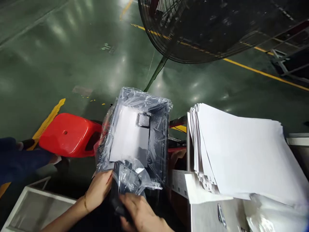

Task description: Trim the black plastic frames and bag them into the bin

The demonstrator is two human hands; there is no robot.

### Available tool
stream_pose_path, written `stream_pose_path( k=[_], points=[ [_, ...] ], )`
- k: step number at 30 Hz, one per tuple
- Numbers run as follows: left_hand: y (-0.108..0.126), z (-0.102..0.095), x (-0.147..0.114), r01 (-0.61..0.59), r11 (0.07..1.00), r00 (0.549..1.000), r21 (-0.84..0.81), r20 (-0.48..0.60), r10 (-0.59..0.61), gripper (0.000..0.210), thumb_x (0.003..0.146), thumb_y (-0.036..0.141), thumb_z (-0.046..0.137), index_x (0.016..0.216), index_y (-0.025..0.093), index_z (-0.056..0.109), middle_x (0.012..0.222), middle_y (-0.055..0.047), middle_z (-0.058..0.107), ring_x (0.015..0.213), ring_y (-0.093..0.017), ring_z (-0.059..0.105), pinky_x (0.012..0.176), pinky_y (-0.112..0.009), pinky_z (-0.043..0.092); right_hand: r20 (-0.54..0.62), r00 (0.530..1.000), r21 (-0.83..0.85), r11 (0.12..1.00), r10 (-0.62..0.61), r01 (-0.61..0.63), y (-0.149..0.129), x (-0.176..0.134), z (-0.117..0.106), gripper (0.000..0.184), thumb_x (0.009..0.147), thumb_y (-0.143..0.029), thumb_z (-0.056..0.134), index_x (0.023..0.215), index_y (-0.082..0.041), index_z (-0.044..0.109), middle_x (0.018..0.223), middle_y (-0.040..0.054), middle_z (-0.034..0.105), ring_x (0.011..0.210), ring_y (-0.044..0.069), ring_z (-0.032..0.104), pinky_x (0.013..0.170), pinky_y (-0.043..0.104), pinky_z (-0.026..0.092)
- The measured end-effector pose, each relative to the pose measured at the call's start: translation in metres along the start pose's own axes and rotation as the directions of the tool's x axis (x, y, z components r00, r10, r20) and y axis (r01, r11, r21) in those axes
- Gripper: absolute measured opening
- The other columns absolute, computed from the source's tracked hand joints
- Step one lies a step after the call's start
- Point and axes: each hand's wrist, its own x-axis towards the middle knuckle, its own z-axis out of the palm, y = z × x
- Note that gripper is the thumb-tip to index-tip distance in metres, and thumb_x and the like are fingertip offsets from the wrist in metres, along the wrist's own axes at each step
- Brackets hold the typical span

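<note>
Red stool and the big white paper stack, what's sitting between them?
The plastic-lined gray bin, with a white sheet inside, sits between them in the head view.

Head-worn camera faces forward and steeply down from above; left hand [100, 187] and right hand [141, 207] appear close; floor [108, 72] extends beyond.

1. Liner bag [135, 94]: thin, clear plastic film, crinkled and glossy;
2. Inner sheet [126, 137]: smooth, matt white paper;
3. Paper stack [246, 151]: matt sheets, rough along the edges;
4. Stool [64, 143]: smooth red plastic, softly shiny;
5. Floor [60, 64]: green coating, glossy with reflections;
6. Fan guard [169, 57]: dark metal wire;
7. Worktop [204, 216]: bare metal, dull sheen
</note>
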Motion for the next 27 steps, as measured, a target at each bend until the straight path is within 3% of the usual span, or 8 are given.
stream_pose_path(
  k=[3, 6, 10, 13, 17, 21, 25, 27],
  points=[
    [0.009, -0.008, 0.006, 0.064, 0.983, 0.998, 0.175, -0.028, -0.060, 0.025, 0.083, 0.029, 0.040, 0.070, 0.015, 0.056, 0.059, 0.003, 0.054, 0.058, -0.014, 0.053, 0.065, -0.035, 0.041, -0.048, 0.997, -0.105, 0.992, 0.068, -0.073, 0.013, 0.004, 0.000, 0.049, 0.070, -0.011, 0.053, 0.118, -0.010, 0.041, 0.098, 0.0125, 0.057, 0.085, 0.020, 0.057, 0.075, 0.028, 0.048],
    [0.027, -0.008, 0.001, 0.057, 0.977, 0.998, 0.207, -0.006, -0.057, 0.022, 0.081, 0.026, 0.041, 0.068, 0.016, 0.055, 0.059, 0.003, 0.052, 0.061, -0.015, 0.052, 0.069, -0.038, 0.037, -0.109, 0.983, -0.229, 0.959, 0.148, -0.169, 0.031, 0.014, -0.006, 0.047, 0.072, -0.001, 0.045, 0.118, -0.008, 0.039, 0.089, 0.0139, 0.057, 0.073, 0.022, 0.057, 0.062, 0.032, 0.050],
    [0.031, 0.010, -0.015, -0.003, 0.999, 0.960, -0.054, 0.278, 0.018, 0.022, 0.076, 0.025, 0.049, 0.057, 0.017, 0.056, 0.054, 0.003, 0.055, 0.055, -0.013, 0.050, 0.065, -0.033, 0.038, -0.174, 0.968, -0.321, 0.919, 0.182, -0.231, 0.048, 0.031, -0.013, 0.023, 0.076, -0.006, 0.046, 0.099, -0.010, 0.050, 0.082, 0.0090, 0.055, 0.070, 0.018, 0.055, 0.057, 0.030, 0.047],
    [0.010, 0.012, -0.009, 0.198, 0.921, 0.903, -0.334, 0.427, -0.039, 0.030, 0.076, 0.041, 0.047, 0.071, 0.015, 0.061, 0.066, -0.002, 0.066, 0.054, -0.014, 0.058, 0.054, -0.031, 0.042, -0.208, 0.969, -0.343, 0.917, 0.136, -0.202, 0.051, 0.034, -0.013, 0.009, 0.079, -0.015, 0.047, 0.086, -0.012, 0.052, 0.081, 0.0045, 0.053, 0.073, 0.015, 0.053, 0.058, 0.027, 0.046],
    [0.004, 0.008, 0.024, 0.361, 0.647, 0.927, -0.671, 0.332, -0.173, 0.051, 0.080, 0.053, 0.024, 0.107, 0.016, 0.048, 0.098, -0.008, 0.062, 0.084, -0.017, 0.060, 0.073, -0.038, 0.046, -0.250, 0.968, -0.350, 0.930, 0.025, -0.114, 0.044, 0.034, -0.007, 0.013, 0.080, -0.024, 0.047, 0.089, -0.016, 0.053, 0.078, 0.0061, 0.053, 0.071, 0.018, 0.051, 0.054, 0.027, 0.044],
    [0.029, 0.026, 0.048, 0.344, 0.483, 0.935, -0.805, 0.243, -0.260, 0.019, 0.079, 0.024, 0.049, 0.094, 0.013, 0.053, 0.084, -0.003, 0.063, 0.073, -0.015, 0.061, 0.067, -0.035, 0.049, -0.356, 0.934, -0.282, 0.953, 0.002, -0.110, 0.041, 0.034, -0.001, 0.031, 0.075, -0.033, 0.052, 0.099, -0.015, 0.050, 0.091, 0.0109, 0.050, 0.079, 0.022, 0.049, 0.058, 0.030, 0.045],
    [0.038, 0.031, 0.054, 0.347, 0.438, 0.918, -0.829, 0.205, -0.339, 0.017, 0.077, 0.017, 0.052, 0.093, 0.013, 0.052, 0.084, -0.003, 0.060, 0.070, -0.014, 0.060, 0.060, -0.032, 0.050, -0.563, 0.809, -0.101, 0.957, 0.169, -0.271, 0.056, 0.024, -0.007, 0.063, 0.068, -0.040, 0.060, 0.117, -0.007, 0.036, 0.114, 0.0210, 0.036, 0.101, 0.030, 0.038, 0.080, 0.044, 0.038],
    [0.038, 0.026, 0.058, 0.394, 0.435, 0.902, -0.810, 0.249, -0.354, 0.018, 0.076, 0.017, 0.054, 0.093, 0.014, 0.052, 0.084, -0.003, 0.060, 0.068, -0.014, 0.059, 0.058, -0.031, 0.051, -0.615, 0.752, -0.018, 0.949, 0.237, -0.314, 0.067, 0.019, -0.010, 0.062, 0.068, -0.034, 0.062, 0.119, -0.010, 0.036, 0.118, 0.0203, 0.034, 0.106, 0.030, 0.035, 0.082, 0.045, 0.037]
  ],
)
